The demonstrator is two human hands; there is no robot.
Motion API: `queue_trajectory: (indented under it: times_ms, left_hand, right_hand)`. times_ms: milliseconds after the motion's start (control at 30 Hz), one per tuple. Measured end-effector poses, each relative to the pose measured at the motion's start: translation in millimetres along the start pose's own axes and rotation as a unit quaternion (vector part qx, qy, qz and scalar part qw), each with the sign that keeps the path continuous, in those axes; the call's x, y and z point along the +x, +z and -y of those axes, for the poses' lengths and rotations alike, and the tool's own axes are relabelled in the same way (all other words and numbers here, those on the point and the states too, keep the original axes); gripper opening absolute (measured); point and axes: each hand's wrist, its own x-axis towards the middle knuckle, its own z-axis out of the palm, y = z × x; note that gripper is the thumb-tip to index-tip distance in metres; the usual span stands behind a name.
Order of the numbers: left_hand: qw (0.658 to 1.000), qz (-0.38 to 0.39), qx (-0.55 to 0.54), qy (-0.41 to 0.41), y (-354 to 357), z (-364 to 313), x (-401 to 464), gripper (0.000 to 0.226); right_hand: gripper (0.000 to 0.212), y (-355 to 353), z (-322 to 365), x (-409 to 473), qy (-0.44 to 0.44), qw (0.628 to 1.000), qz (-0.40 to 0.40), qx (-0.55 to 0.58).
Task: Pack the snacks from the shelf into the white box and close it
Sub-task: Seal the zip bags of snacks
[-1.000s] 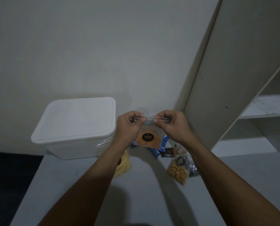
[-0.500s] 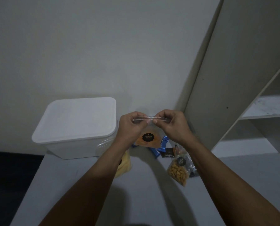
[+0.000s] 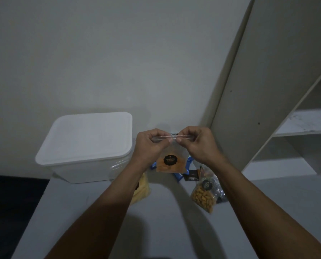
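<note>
I hold a clear bag of orange snacks (image 3: 170,162) with a black label in the air, just right of the white box. My left hand (image 3: 149,144) and my right hand (image 3: 198,143) both pinch its clear top strip, fingertips nearly touching. The white box (image 3: 85,146) stands at the table's back left with its lid on. A yellow snack bag (image 3: 142,189) lies under my left forearm. A bag of golden snacks (image 3: 204,196) lies right of centre, with blue packets (image 3: 188,163) and a dark packet (image 3: 191,177) behind it.
The grey table (image 3: 165,212) ends at a dark floor (image 3: 10,212) on the left. A pale wall (image 3: 118,62) rises behind the box. A white shelf unit (image 3: 268,90) stands at the right, its shelf boards (image 3: 305,124) bare where they show.
Both hands have shifted slightly right and down with the orange snack bag. My fingertips have slid closer together along its top strip. Nothing else has moved.
</note>
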Motion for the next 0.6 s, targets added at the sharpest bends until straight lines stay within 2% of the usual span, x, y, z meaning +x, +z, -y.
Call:
queue_trajectory:
  times_ms: [233,467,600]
  left_hand:
    - [0.999,-0.041,0.017,-0.001,-4.3,0.6,3.8,0.009]
    - [1.000,0.009,-0.011,-0.026,-9.8,-1.8,3.6,0.009]
    - [1.000,0.020,0.001,-0.011,-11.4,-1.3,5.1,0.008]
  right_hand:
    - [0.009,-5.4,0.6,2.3,0.009,0.999,-0.003,0.041]
    - [0.014,-9.6,2.9,2.4,0.023,0.999,0.003,0.031]
    - [0.005,-12.1,4.2,-0.2,0.020,0.998,0.034,0.048]
